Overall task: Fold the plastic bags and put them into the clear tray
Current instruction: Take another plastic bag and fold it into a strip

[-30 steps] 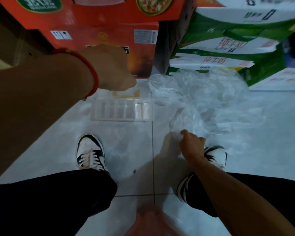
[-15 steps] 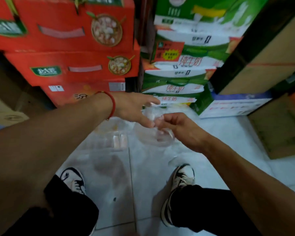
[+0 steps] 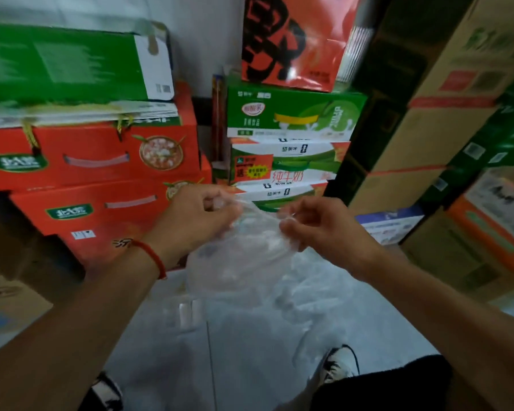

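A clear plastic bag [image 3: 238, 262] hangs in the air in front of me, held up by both hands. My left hand [image 3: 196, 221] pinches its top edge on the left, and my right hand [image 3: 318, 229] pinches the top edge on the right. The bag droops between them and looks crumpled. Below it on the pale floor lies a pile of more clear plastic bags [image 3: 306, 295]. The clear tray [image 3: 184, 315] sits on the floor under my left wrist, mostly hidden by the held bag and blurred.
Red cartons [image 3: 101, 185] are stacked at the left, green and white cartons [image 3: 291, 143] straight ahead, and brown cardboard boxes [image 3: 445, 137] at the right. My shoes [image 3: 336, 366] stand on the tiled floor near the bottom.
My right hand lifted a bag from the floor pile and my left hand came across to take its other side. Both hands now hold it higher, and my view has tilted up.
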Demonstrator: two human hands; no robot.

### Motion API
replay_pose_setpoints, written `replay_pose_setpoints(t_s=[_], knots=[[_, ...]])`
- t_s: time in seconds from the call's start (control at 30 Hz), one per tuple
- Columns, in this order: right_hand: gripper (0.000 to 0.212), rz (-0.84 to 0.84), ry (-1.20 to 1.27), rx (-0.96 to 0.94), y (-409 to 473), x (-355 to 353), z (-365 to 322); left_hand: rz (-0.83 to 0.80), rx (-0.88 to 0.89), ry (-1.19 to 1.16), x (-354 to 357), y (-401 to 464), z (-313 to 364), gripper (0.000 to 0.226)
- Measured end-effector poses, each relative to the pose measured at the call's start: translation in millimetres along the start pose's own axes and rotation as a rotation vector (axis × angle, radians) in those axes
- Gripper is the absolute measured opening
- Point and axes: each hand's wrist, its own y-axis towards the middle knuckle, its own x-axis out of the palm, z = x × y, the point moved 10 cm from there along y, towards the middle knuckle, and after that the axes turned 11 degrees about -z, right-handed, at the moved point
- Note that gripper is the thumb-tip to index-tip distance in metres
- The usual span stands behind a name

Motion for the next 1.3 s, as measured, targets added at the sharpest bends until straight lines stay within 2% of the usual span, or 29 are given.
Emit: replay_pose_setpoints(t_s=[0.03, 0.1, 0.17, 0.27, 0.33, 0.43, 0.53, 0.67, 0.77, 0.9, 1.03, 1.1, 1.2, 1.27, 1.3], knots=[[0.003, 0.061, -0.014, -0.002, 8.5, -7.7, 4.2, 0.045, -0.019, -0.003, -6.9, -0.2, -4.5, 0.016], [0.012, 0.179, 0.072, 0.029, 22.8, -25.5, 16.0, 0.112, -0.048, -0.014, -19.1, -0.3, -13.6, 0.018], [0.018, 0.227, 0.182, 0.034, 36.2, -31.8, 21.0, 0.141, -0.052, 0.095, -26.4, -0.2, -15.3, 0.016], [0.022, 0.259, 0.113, -0.028, 54.6, -27.9, 8.8, 0.139, -0.067, 0.264, -22.6, -1.7, -14.5, 0.023], [0.019, 0.262, -0.019, -0.071, 62.2, -23.5, -2.2, 0.141, -0.110, 0.175, -18.5, -2.1, -20.9, 0.025], [0.014, 0.268, -0.231, -0.109, 67.3, -19.0, -14.0, 0.198, -0.179, -0.103, -18.9, -1.2, -27.7, 0.015], [0.012, 0.313, -0.316, -0.117, 70.6, -20.9, -17.6, 0.249, -0.196, -0.303, -21.4, 1.0, -33.9, 0.012], [0.015, 0.371, -0.429, -0.100, 73.5, -30.6, -20.1, 0.312, -0.155, -0.224, -31.9, 0.3, -31.8, 0.005], [0.015, 0.347, -0.466, -0.101, 73.2, -31.0, -21.8, 0.352, -0.121, -0.167, -41.9, -2.4, -28.6, 0.014], [0.013, 0.355, -0.508, -0.107, 70.4, -31.2, -23.4, 0.325, -0.061, -0.033, -45.3, -3.6, -22.3, 0.024], [0.013, 0.384, -0.512, -0.098, 69.1, -33.6, -22.3, 0.323, -0.089, -0.057, -42.9, -6.1, -25.0, 0.024], [0.013, 0.385, -0.543, -0.116, 67.2, -29.7, -26.9, 0.341, -0.094, -0.105, -42.6, -7.7, -27.7, 0.017], [0.012, 0.261, -0.567, -0.204, 66.0, -15.3, -40.3, 0.412, -0.069, -0.157, -49.6, -10.5, -30.1, 0.009], [0.016, 0.017, -0.423, -0.253, 66.9, 2.5, -42.1, 0.439, -0.035, -0.155, -54.9, -10.3, -28.1, 0.008], [0.024, -0.133, -0.239, -0.261, 65.2, 12.9, -41.5, 0.440, -0.014, -0.141, -56.4, -9.9, -25.5, 0.009]])
